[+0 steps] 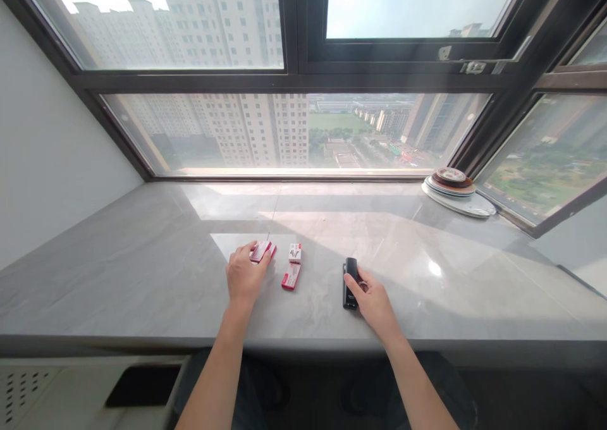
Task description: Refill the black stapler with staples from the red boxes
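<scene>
A black stapler (349, 284) rests on the grey stone counter, its long side pointing toward the window. My right hand (376, 302) grips it from the right, thumb across the top. Farther left, my left hand (245, 274) has its fingers and thumb around a pair of small red-and-white boxes (263, 251) that look like staple boxes. Between the hands stands a white box with a dark picture (294, 253). Just in front of it lies another red-and-white box (291, 277), slightly turned. My left palm and fingers partly cover the boxes it holds.
A stack of plates (453, 190) sits in the counter's back right corner by the window frame (294, 83). The counter's front edge (313, 340) runs close below my forearms. A dark flat object (142, 386) lies lower left, below the counter.
</scene>
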The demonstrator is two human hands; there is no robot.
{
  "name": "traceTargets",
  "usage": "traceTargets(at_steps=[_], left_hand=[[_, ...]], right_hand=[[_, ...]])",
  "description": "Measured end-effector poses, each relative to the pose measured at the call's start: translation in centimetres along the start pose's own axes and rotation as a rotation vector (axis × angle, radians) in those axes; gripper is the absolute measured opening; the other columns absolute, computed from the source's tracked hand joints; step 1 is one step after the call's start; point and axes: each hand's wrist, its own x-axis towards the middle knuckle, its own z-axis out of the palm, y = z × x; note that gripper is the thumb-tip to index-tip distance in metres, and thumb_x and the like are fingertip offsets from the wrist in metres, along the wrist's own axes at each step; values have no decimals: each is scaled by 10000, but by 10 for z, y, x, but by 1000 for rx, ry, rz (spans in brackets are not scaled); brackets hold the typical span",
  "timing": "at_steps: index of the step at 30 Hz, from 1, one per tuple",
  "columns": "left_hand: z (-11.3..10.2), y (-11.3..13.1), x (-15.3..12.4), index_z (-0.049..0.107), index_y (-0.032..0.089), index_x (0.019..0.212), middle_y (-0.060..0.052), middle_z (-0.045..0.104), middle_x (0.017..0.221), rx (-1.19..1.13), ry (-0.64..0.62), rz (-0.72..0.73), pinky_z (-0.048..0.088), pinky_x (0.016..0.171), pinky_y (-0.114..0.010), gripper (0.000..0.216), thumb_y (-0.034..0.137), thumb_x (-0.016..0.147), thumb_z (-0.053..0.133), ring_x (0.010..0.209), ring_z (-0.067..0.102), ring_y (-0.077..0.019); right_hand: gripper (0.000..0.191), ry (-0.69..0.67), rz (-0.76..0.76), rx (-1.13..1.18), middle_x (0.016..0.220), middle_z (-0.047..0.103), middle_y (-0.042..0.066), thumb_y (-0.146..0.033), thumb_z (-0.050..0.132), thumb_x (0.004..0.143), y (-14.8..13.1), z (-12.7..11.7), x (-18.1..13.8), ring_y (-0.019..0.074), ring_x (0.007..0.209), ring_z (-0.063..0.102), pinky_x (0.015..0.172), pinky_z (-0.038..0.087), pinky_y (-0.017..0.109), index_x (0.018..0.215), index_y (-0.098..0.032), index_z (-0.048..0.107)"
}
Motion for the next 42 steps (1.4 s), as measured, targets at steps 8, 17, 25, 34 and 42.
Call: traceTargets(at_steps=[8, 17, 25, 34, 42], left_hand=[[-37, -30, -45, 706, 340, 1284, -94, 642, 1244, 170, -81, -55, 473, 911, -459, 377, 473, 939, 635, 1110, 574, -339], [-2, 56, -63, 724, 356, 1269, -77, 605, 1208, -56, -176, 250, 477, 964, -440, 313, 426, 985, 611, 1114, 581, -289], [2, 47, -62, 584, 313, 1433, -62, 660, 1184, -155, -240, 265, 482, 1003, -446, 498, 288, 940, 653, 1112, 600, -278], [-25, 56, -91, 536, 397, 1475, -12, 473, 1585, -257, -474, 475, 396, 1190, -507, 580, 365, 923, 711, 1446, 435, -304], [-24, 49, -86, 542, 343, 1469, -49, 536, 1531, -197, -502, 525, 377, 1209, -513, 571, 385, 923, 704, 1466, 424, -313]], right_hand=[[695, 23, -11, -24, 764, 678, 43, -700, 669, 813, 0, 0, -1, 200, 655, 577, 585, 469, 292, 1203, -131, 752], [713, 61, 10, 29, 883, 664, 27, -613, 730, 796, 10, 3, 3, 144, 590, 551, 569, 473, 274, 1341, -171, 606], [396, -93, -146, -214, 948, 659, 34, -498, 685, 863, 8, -6, 5, 163, 683, 573, 639, 497, 300, 1147, -223, 702], [382, -262, -424, -333, 1233, 678, 52, -250, 537, 972, -35, 27, 16, 225, 1163, 618, 981, 498, 346, 1316, -302, 696], [284, -42, -384, -509, 1042, 706, 79, -462, 732, 867, -50, 89, 2, 283, 1038, 627, 963, 460, 398, 1060, -253, 728]])
